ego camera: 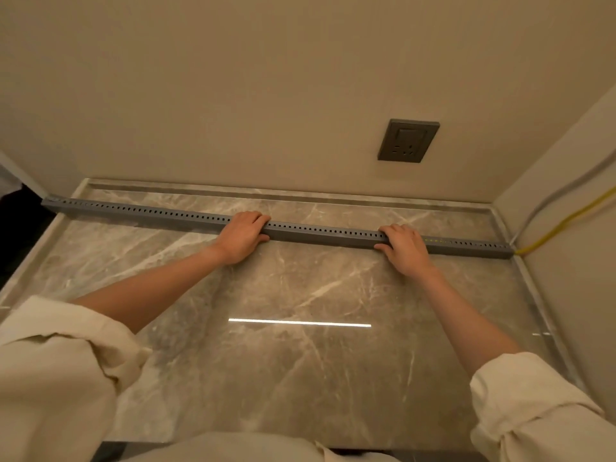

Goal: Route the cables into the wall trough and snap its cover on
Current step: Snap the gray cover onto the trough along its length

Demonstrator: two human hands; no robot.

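Lying across the frame's middle on the marble counter (300, 361), the slotted grey trough (150, 213) had both hands curled over it — left hand (243, 236), right hand (405, 250). Uneven pressure might have left its cover half-seated, or pinched the yellow cable (566, 221) entering at right.

Grey slotted trough (166, 213) lying flat across the marble top, both hands on it.

It's a long, slim grey channel with a row of small square slots along its upper edge, running from far out past the left hand (242, 235) through to just beyond the right hand (405, 248). Its far end sits a little further back than the near-right end. The yellow cable (566, 223) comes out of the end past the right hand and climbs up the side wall; a grey cable (546, 198) runs up beside it. Yellow shows faintly through the slots just right of the right hand.
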